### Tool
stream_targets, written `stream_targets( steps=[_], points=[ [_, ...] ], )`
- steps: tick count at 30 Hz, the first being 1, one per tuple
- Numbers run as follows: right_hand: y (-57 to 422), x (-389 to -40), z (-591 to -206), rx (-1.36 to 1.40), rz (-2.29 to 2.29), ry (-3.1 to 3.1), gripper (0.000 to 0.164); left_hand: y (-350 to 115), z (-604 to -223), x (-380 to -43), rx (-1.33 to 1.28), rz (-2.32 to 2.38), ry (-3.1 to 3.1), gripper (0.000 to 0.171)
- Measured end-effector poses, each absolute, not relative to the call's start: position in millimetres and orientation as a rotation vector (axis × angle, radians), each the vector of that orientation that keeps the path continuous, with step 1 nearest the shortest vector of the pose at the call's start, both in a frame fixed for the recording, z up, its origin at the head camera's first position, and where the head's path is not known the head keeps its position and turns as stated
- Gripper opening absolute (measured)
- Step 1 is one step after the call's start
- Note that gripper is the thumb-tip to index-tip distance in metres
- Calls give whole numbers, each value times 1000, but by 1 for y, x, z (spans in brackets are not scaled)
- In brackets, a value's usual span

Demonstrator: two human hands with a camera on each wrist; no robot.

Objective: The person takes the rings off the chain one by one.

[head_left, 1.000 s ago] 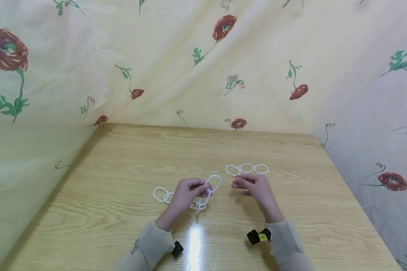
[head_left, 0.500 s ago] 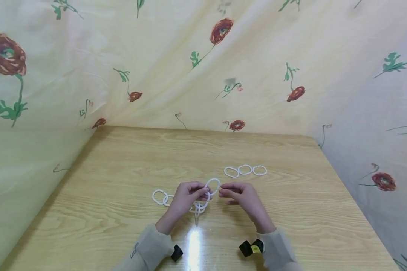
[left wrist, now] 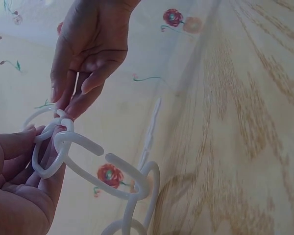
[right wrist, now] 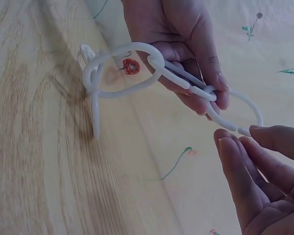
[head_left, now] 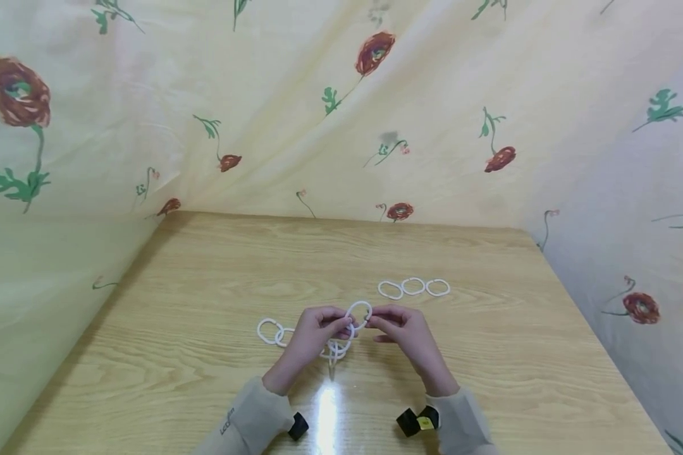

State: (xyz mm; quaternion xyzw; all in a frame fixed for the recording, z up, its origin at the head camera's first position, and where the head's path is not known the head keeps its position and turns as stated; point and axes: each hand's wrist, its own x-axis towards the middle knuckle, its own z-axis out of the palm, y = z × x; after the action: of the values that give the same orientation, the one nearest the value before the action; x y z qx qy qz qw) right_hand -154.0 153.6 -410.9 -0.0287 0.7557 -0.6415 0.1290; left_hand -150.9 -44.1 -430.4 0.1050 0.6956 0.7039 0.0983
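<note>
A chain of white plastic links [left wrist: 95,182] hangs from my left hand [head_left: 313,332], which pinches it near its upper end between thumb and fingers. The topmost link [right wrist: 257,111] sticks out beyond that grip and has a small gap in its side. At this gap, my right hand [head_left: 406,332] pinches the link between thumb and fingertips. Below the hands several links bunch together near the table, while the chain's far-end link [head_left: 258,331] lies on the left. Part of the chain is hidden behind my left hand.
Three loose white links, among them the middle link [head_left: 413,279], lie in a row on the wooden table [head_left: 233,265] beyond my right hand. A flowered cloth [head_left: 284,95] hangs round the table's back and sides.
My right hand has moved left and nearer from beside the loose links, and now pinches the topmost link. My left hand has kept its hold on the chain almost in place.
</note>
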Motion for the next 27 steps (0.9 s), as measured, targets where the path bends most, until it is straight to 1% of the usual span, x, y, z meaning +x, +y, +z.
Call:
stream_targets(
  steps=[4,12,20,27],
  points=[
    [153,-154,-412,-61,-1906,2189,35,-43,-430,-150,315,2081,2054,22],
    [151,-153,-413,-73,-1985,2268,27,-43,-433,-152,364,2045,2035,21],
    [152,-152,-409,-121,-1868,2418,23,-45,-434,-151,361,2033,2012,22],
    [152,-149,-404,-231,-1757,2518,22,-45,-435,-150,367,2006,2003,23]
  ],
)
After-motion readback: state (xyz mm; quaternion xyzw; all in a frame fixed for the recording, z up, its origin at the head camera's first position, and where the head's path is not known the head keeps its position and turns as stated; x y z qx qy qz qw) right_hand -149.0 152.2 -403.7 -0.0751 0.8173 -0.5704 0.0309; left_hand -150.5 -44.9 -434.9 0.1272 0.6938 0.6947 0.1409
